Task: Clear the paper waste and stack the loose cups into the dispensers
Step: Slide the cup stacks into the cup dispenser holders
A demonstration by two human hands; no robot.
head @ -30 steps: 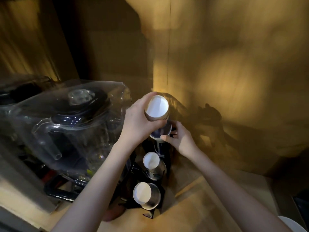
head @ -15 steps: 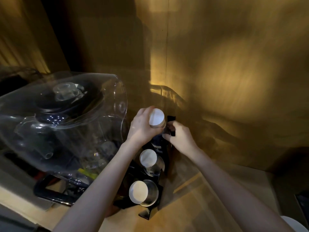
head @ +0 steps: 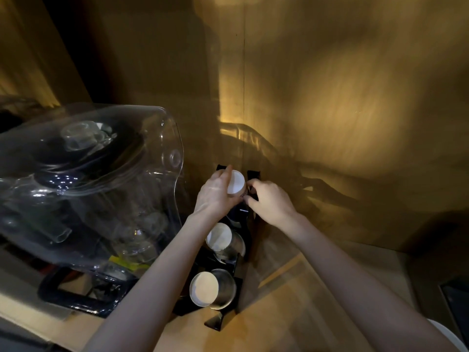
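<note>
A black cup dispenser rack (head: 242,283) stands against the wooden wall, with metal tubes in a row. My left hand (head: 215,196) grips a stack of paper cups (head: 236,182), white bottom up, at the rack's top tube. My right hand (head: 269,199) rests on the right side of that top tube, fingers curled on its rim beside the cups. The middle tube (head: 228,243) and the lowest tube (head: 215,288) each show a white cup bottom inside. The top tube itself is mostly hidden behind my hands.
A large clear blender cover (head: 83,179) over a blender jar with a black lid stands close on the left, on a black base (head: 73,293). The wooden counter (head: 291,308) extends right. A white rim (head: 449,334) and a dark object (head: 456,301) sit at the right edge.
The cups in my left hand have gone down from above the rack into the top tube. My right hand stayed at the tube's right side.
</note>
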